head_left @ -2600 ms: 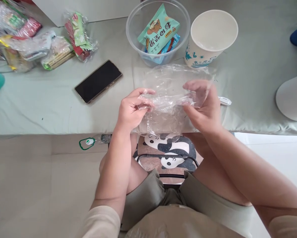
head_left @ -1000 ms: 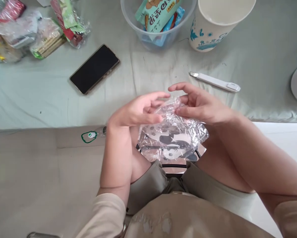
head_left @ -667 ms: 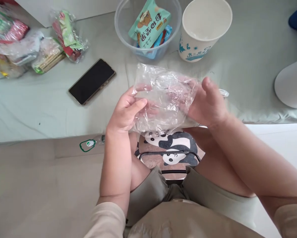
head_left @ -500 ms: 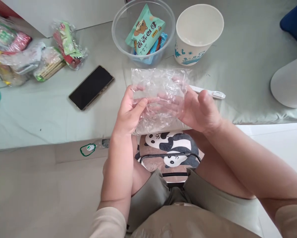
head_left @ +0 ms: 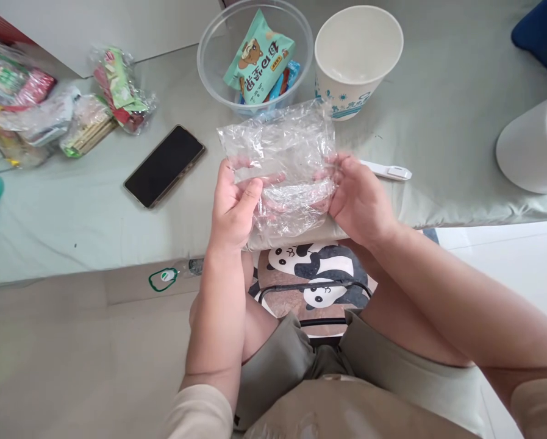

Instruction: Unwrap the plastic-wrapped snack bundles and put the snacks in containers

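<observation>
A crinkled clear plastic bag (head_left: pixel 285 143) is spread between my two hands above the front edge of the green covered surface. My left hand (head_left: pixel 234 207) grips its left side, thumb on top and fingers showing through the film from beneath. At the bag's right edge, my right hand (head_left: pixel 362 201) holds the film with its fingertips, some of them partly hidden behind it. The bag looks flat, with nothing visible inside. Just behind the right hand lies a white plastic-handled tool (head_left: pixel 389 172), its other end hidden by that hand.
Beyond the bag stand a clear tub (head_left: pixel 204 76) with a green snack packet (head_left: pixel 264 61) and a paper bucket (head_left: pixel 346 100). A phone (head_left: pixel 164 166) and wrapped snacks (head_left: pixel 88 125) lie left. A white container (head_left: pixel 527 146) is right. A panda-patterned stool (head_left: pixel 291 296) sits below.
The bag has shifted slightly left and its upper part has lifted and spread out. My right hand has turned inward, its fingers closing at the bag's right edge.
</observation>
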{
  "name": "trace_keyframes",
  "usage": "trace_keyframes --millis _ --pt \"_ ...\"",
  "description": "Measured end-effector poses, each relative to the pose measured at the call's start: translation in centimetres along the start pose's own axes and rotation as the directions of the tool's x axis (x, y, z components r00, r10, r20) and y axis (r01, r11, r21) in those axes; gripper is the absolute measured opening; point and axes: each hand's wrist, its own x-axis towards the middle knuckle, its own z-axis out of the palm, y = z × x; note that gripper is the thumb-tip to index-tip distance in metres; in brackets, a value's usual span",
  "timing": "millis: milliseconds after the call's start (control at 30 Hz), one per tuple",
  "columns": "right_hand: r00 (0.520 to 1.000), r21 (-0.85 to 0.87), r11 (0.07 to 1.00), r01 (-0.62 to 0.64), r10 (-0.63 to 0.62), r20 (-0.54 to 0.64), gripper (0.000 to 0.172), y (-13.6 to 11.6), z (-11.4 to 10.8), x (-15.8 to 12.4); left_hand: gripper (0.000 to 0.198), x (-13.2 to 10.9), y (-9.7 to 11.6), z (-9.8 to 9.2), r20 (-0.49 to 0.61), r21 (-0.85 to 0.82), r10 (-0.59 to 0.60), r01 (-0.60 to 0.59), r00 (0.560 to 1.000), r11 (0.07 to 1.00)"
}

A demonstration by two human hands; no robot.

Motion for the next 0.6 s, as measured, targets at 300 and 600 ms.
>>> trace_keyframes --millis 300,600 --pt "0.951 -0.336 0.892 0.301 -0.307 0.038 0.023 -0.1 0.2 -1.0 0.041 0.0 0.0 0.1 -0.062 -0.024 0.004 -0.005 0.998 1.000" --pt "0.920 -0.430 0.822 0.373 -0.389 0.055 0.026 -0.8 0.6 -1.5 0.043 0.1 -0.2 -0.1 -0.081 0.015 0.012 -0.011 0.997 1.000"
